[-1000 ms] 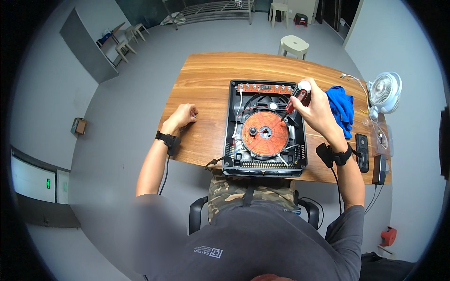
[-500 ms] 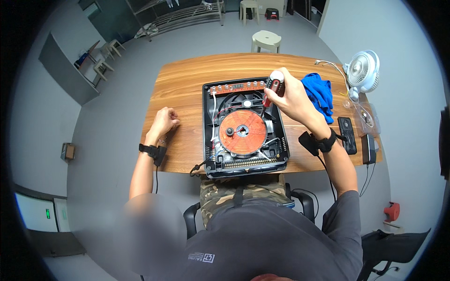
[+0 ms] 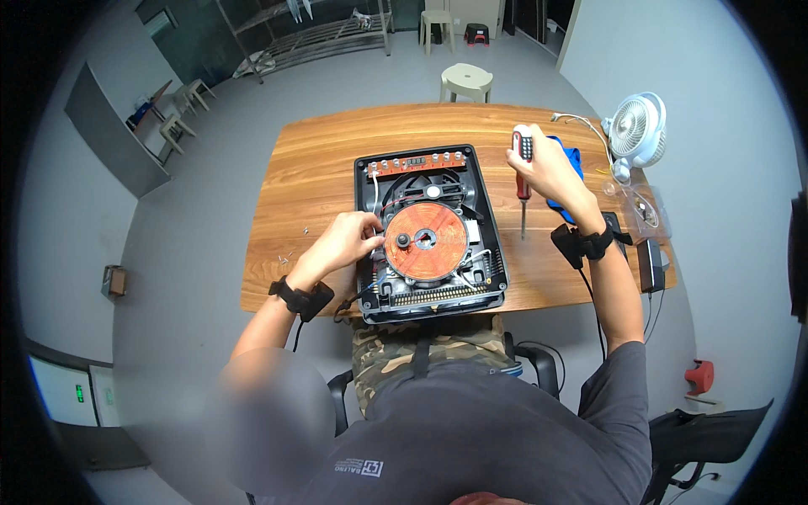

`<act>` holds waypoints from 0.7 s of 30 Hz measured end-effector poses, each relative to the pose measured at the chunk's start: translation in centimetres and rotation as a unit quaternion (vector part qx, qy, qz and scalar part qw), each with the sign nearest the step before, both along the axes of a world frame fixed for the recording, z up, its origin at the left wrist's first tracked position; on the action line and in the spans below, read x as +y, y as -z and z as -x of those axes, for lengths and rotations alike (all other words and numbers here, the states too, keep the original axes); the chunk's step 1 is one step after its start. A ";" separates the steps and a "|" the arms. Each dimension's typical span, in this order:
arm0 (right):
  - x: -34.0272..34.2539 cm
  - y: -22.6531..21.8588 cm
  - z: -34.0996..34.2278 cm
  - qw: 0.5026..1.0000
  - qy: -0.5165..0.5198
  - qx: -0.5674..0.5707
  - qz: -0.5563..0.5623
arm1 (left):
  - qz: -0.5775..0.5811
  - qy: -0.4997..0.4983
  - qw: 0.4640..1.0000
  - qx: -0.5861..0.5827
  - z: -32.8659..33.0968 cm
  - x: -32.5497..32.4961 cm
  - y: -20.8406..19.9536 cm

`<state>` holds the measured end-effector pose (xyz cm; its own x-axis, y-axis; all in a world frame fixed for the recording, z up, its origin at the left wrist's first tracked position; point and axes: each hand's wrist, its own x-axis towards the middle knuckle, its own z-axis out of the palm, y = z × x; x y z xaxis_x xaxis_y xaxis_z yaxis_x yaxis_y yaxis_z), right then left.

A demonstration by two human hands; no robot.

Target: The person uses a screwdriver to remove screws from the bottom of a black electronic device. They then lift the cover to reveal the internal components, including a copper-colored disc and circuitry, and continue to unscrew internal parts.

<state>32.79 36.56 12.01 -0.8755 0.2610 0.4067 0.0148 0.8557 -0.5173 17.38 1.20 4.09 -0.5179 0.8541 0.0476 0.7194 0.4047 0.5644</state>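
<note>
An opened induction cooker (image 3: 495, 286) lies on the wooden table before me, its inside exposed. In its middle sits a round copper coil (image 3: 438, 261) with a small dark knob-like part (image 3: 403, 241) on it. My left hand (image 3: 341, 241) is at the coil's left edge, thumb and fingers curled together; what lies between the fingertips is hidden. My right hand (image 3: 547, 168) grips a screwdriver (image 3: 523, 181) with a red, white and black handle, right of the cooker. Its shaft points down and its tip is clear of the cooker.
A few small screws (image 3: 286, 259) lie on the table (image 3: 311, 168) at the left. To the right are a blue cloth (image 3: 575, 157), a white fan (image 3: 635, 130), a clear plastic box (image 3: 646, 210) and a black power adapter (image 3: 651, 265). A cord (image 3: 343, 307) leaves the cooker's near left corner.
My left hand has moved right, from the tabletop to the coil's left edge. My right hand has lifted the screwdriver out of the cooker and carried it to the right.
</note>
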 end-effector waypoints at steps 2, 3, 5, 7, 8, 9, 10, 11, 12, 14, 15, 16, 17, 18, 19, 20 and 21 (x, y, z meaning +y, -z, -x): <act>2.5 2.3 0.0 0.999 0.021 -0.033 -0.020 | 0.009 0.003 1.000 -0.016 -0.6 0.7 0.2; 3.8 3.9 0.1 0.998 0.029 -0.052 -0.032 | 0.006 0.005 1.000 -0.016 -0.8 0.9 0.4; 5.5 7.1 -0.2 0.994 0.052 -0.089 -0.028 | 0.000 0.007 1.000 -0.015 -1.1 1.4 0.7; 7.2 10.9 -0.3 0.984 0.103 -0.138 -0.040 | -0.029 0.017 0.999 -0.021 -1.4 2.0 1.2; 7.3 12.0 -0.5 0.983 0.100 -0.148 -0.038 | -0.043 0.029 0.999 -0.014 -1.4 2.2 1.7; 7.2 12.9 -0.7 0.982 0.095 -0.158 -0.034 | -0.055 0.040 0.998 -0.006 -1.6 2.3 1.6; 7.1 13.8 -0.8 0.981 0.104 -0.163 -0.019 | -0.060 0.037 0.997 -0.020 -1.9 2.5 1.5; 6.8 14.2 -0.8 0.978 0.104 -0.183 -0.013 | -0.065 0.045 0.997 -0.013 -2.1 2.7 1.4; 6.8 14.5 -0.9 0.975 0.101 -0.196 0.006 | -0.071 0.053 0.996 -0.005 -2.2 2.9 1.4; 6.4 14.8 -0.9 0.971 0.094 -0.214 0.044 | -0.071 0.064 0.995 -0.002 -2.5 3.3 1.0; 5.5 13.4 -1.0 0.968 0.071 -0.230 0.066 | -0.066 0.067 0.996 -0.007 -2.7 3.4 0.7; 5.9 14.5 -0.8 0.971 0.077 -0.213 0.070 | -0.060 0.070 0.996 -0.012 -2.8 3.6 0.5; 5.8 14.7 -0.7 0.974 0.084 -0.196 0.075 | -0.062 0.072 0.995 -0.010 -2.9 3.9 0.6; 5.8 14.8 -0.9 0.976 0.089 -0.188 0.067 | -0.065 0.073 0.995 -0.009 -3.0 4.2 0.8; 5.7 15.0 -1.0 0.977 0.095 -0.180 0.059 | -0.067 0.075 0.995 -0.008 -3.1 4.6 0.9; 5.5 14.9 -1.1 0.979 0.100 -0.173 0.052 | -0.070 0.076 0.995 -0.011 -3.2 4.9 0.9; 5.6 15.0 -1.1 0.980 0.097 -0.172 0.033 | -0.073 0.077 0.994 -0.015 -3.3 5.3 0.9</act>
<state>33.92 42.14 -3.03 -0.8894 0.4513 0.0732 0.3567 0.7849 -0.5066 20.68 6.47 3.22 -0.3838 0.9087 0.1644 0.7491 0.2023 0.6308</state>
